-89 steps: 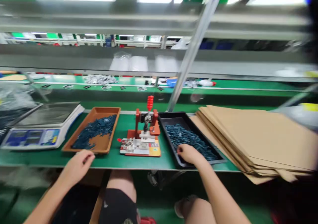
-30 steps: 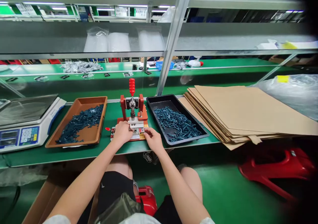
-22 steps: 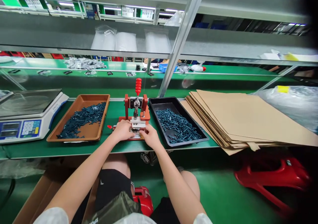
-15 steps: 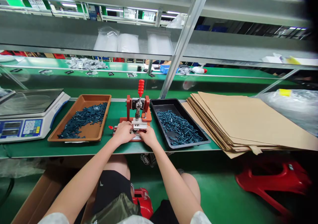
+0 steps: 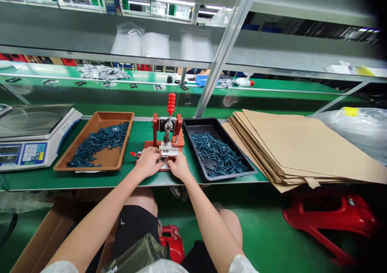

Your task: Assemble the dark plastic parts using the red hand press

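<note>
A small toggle-clamp press [image 5: 167, 132] with a red upright handle [image 5: 171, 103] stands on the green bench in front of me. My left hand [image 5: 149, 161] is at the left side of its silvery lower block [image 5: 168, 149], thumb pointing inward and fingers curled. From the right side, my right hand [image 5: 179, 166] meets the same block with its thumb and fingers bent in. Whatever small part the fingertips pinch is hidden by the hands. Left of the press, a brown tray [image 5: 127, 147] holds dark blue pieces; right of it, a black tray [image 5: 197, 160] holds slim dark blue parts.
A digital scale [image 5: 33, 140] stands at the far left. Flat cardboard sheets [image 5: 296, 144] are stacked on the right and overhang the bench edge. A slanted metal post [image 5: 211, 83] rises behind the press. Red stools [image 5: 329, 220] are below.
The view has shifted slightly. Both hands stay at the press's lower block, with only a slight finger movement; the red handle remains upright.
</note>
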Tool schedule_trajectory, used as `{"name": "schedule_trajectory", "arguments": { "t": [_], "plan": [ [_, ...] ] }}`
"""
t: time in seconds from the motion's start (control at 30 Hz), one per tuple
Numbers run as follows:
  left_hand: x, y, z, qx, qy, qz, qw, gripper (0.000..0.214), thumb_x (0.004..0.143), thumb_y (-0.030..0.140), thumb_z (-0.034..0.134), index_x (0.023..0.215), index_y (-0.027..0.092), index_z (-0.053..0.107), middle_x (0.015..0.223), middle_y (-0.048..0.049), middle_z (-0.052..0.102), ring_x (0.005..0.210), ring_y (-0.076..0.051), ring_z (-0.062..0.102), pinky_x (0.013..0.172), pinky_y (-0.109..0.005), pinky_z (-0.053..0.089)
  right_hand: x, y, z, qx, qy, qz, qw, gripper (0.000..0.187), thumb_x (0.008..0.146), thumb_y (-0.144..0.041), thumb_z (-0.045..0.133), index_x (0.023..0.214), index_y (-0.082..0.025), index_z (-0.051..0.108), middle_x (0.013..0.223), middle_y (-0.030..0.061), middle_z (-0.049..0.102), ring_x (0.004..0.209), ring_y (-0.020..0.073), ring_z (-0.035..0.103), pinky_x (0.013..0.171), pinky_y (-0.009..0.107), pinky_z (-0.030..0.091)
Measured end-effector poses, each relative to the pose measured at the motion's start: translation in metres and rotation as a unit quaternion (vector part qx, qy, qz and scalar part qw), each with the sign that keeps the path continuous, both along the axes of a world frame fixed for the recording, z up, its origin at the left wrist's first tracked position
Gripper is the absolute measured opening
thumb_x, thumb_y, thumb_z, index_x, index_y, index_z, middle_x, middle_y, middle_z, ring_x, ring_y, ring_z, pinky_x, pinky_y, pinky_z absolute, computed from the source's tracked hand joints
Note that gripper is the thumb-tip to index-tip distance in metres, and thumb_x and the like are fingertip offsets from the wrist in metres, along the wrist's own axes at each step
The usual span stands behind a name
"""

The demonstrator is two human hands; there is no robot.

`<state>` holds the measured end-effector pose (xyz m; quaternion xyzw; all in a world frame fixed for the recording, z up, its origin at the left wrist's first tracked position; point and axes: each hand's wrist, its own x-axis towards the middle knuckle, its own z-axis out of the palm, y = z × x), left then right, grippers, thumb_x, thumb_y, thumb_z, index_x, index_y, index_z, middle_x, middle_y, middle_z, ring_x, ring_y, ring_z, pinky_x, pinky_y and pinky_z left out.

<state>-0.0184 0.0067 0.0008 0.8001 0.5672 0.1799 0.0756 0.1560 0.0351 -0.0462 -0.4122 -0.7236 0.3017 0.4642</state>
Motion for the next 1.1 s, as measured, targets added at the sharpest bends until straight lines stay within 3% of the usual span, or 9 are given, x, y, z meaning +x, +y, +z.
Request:
{"name": "schedule_trajectory", "arguments": {
  "t": [0.4,0.6,0.77,0.93,1.0,1.1],
  "plan": [
    [0.006,-0.005,0.001,0.009,-0.011,0.028,1.0,0.018,0.079,0.032,0.068,0.093,0.022,0.076,0.11,-0.0108,0.067,0.111,-0.031,0.058,0.099,-0.047,0.045,0.001,-0.002,-0.003,0.047,-0.029,-0.006,0.998,0.033,0.082,-0.011,0.058,0.109,-0.023,0.074,0.119,0.0099,0.066,0.106,0.0261,0.063,0.098,0.043,0.052],
    [0.006,-0.005,0.0,0.014,-0.006,0.037,0.999,0.019,0.079,0.031,0.067,0.092,0.022,0.077,0.107,-0.0109,0.068,0.109,-0.032,0.058,0.096,-0.048,0.046,-0.002,-0.003,-0.002,0.01,-0.018,-0.027,0.999,0.028,0.081,-0.011,0.06,0.1,-0.023,0.076,0.111,0.0082,0.069,0.101,0.0253,0.065,0.095,0.04,0.053],
    [0.007,-0.001,-0.002,0.022,0.001,0.033,0.999,0.02,0.08,0.033,0.067,0.093,0.021,0.076,0.107,-0.0115,0.068,0.108,-0.032,0.059,0.095,-0.048,0.047,0.0,-0.004,0.0,0.021,-0.013,-0.029,0.999,0.027,0.079,-0.01,0.06,0.097,-0.023,0.076,0.106,0.0067,0.07,0.1,0.0237,0.066,0.094,0.038,0.053],
    [0.001,-0.019,-0.007,0.059,-0.032,0.009,0.998,0.02,0.083,0.029,0.064,0.1,0.023,0.073,0.12,-0.0105,0.065,0.118,-0.03,0.056,0.106,-0.048,0.043,0.001,-0.003,0.002,0.018,-0.014,-0.019,1.0,0.029,0.081,-0.011,0.059,0.101,-0.024,0.076,0.107,0.0067,0.071,0.097,0.0232,0.067,0.092,0.037,0.054],
    [-0.01,-0.03,-0.012,0.133,-0.068,0.063,0.987,0.027,0.087,0.03,0.061,0.112,0.024,0.069,0.132,-0.0113,0.06,0.128,-0.03,0.051,0.113,-0.049,0.038,0.0,-0.001,0.003,0.016,-0.009,-0.01,1.0,0.031,0.081,-0.01,0.06,0.103,-0.024,0.076,0.109,0.0065,0.072,0.099,0.0235,0.068,0.094,0.037,0.054],
    [-0.033,-0.03,-0.018,0.219,-0.176,0.224,0.933,0.044,0.092,0.039,0.056,0.132,0.022,0.054,0.142,-0.0152,0.051,0.136,-0.031,0.045,0.116,-0.051,0.035,0.0,0.001,0.004,0.018,-0.005,0.003,1.0,0.032,0.079,-0.008,0.06,0.102,-0.024,0.076,0.111,0.0063,0.071,0.103,0.0238,0.067,0.097,0.038,0.053]
  ]
}}
